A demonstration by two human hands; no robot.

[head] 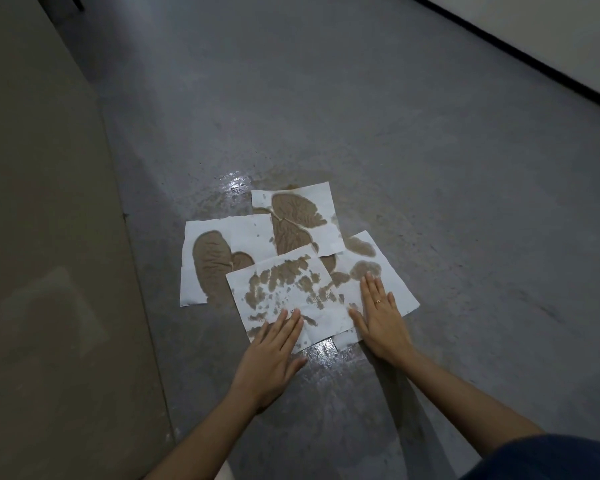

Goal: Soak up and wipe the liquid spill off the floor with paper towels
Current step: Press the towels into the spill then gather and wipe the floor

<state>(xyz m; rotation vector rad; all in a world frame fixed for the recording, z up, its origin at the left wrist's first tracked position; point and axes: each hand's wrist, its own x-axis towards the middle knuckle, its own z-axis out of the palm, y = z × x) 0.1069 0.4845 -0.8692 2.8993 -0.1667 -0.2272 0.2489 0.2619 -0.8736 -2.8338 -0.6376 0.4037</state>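
Several white paper towels lie overlapping on the grey floor, each blotched with brown soaked liquid. The nearest towel (291,299) is speckled brown. My left hand (274,351) lies flat with straight fingers on its near left corner. My right hand (381,317), wearing a ring, presses flat on the right towel (392,271). A left towel (208,258) and a far towel (298,220) carry large brown patches. Wet, shiny liquid (323,351) shows on the floor between my hands, and more liquid (232,188) glistens beyond the towels.
A beige panel or wall (42,271) runs along the left side. A white wall with a dark baseboard (520,50) crosses the upper right. Grey floor (465,202) stretches to the right and ahead. My dark trouser knee (551,459) is at the lower right.
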